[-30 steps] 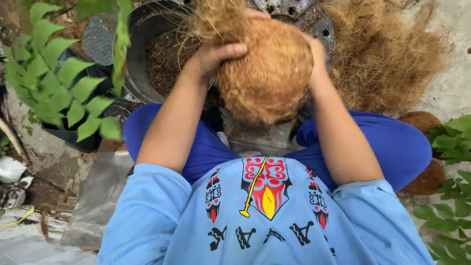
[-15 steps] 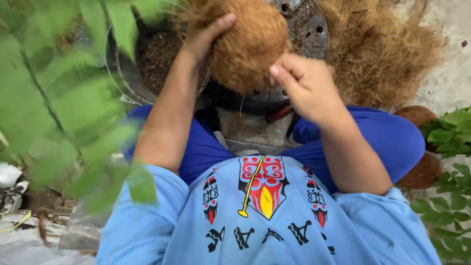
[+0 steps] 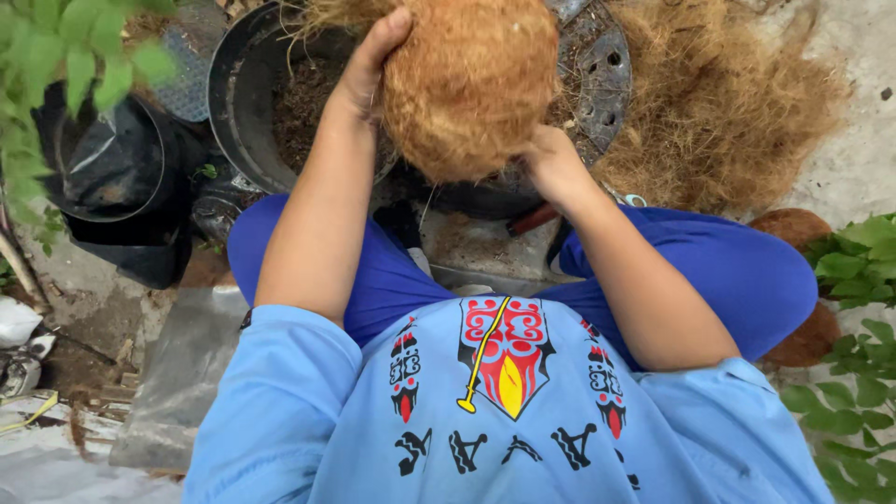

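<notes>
Both hands cupping fibrous coconut [image 3: 471, 79], left hand [image 3: 369, 70] on its side, right hand [image 3: 551, 163] beneath

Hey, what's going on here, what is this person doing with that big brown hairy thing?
A seated person in a light blue shirt and blue trousers holds a fibrous brown coconut husk between both hands over their lap. The left hand grips its upper left side; the right hand presses against its lower right edge. Below and behind the husk sit a black pot with soil and a perforated black pot. A heap of loose coconut fibre lies to the right, with green plants at both edges.
</notes>
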A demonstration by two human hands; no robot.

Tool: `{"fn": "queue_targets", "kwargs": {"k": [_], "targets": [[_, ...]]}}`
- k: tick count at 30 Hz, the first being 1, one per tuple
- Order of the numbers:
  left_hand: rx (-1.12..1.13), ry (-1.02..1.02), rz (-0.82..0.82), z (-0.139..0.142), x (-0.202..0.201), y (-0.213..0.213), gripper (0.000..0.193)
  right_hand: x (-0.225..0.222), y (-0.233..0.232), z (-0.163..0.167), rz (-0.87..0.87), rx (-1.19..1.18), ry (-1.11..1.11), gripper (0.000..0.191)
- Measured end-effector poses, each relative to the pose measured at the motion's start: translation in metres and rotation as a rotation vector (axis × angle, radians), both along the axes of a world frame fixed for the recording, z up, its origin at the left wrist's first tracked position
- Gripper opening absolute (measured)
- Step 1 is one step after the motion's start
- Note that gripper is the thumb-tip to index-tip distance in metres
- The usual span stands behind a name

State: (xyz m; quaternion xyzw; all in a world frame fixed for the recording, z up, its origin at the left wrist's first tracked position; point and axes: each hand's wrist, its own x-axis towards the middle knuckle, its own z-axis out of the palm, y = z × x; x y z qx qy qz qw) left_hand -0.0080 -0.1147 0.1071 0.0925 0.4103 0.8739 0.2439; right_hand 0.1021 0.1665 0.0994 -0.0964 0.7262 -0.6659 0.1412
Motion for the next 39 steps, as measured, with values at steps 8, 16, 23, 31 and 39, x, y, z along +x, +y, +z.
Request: {"fn": "queue_targets", "kwargs": {"k": [8,16,23,31,39], "targets": [[-0.163,0.369,-0.25,0.059,0.048,0.014,0.075,-0.057,0.008,0.015,-0.153,0.159,-0.375,0.02],[-0.876,0.274,-0.114,0.044,0.041,0.035,0.085,-0.05,0.017,0.108,-0.216,0.5,0.089,0.021],[-0.868,0.215,0.144,0.018,0.022,0.034,0.089,0.026,-0.032,0.155,0.03,0.572,0.346,0.014],[-0.224,0.179,0.281,0.004,-0.002,0.0,0.07,0.039,-0.022,0.059,0.059,0.35,-0.115,0.024],[-0.2,0.108,0.114,0.013,0.012,0.004,0.08,0.002,0.001,-0.023,-0.049,0.363,0.44,0.039]]}}
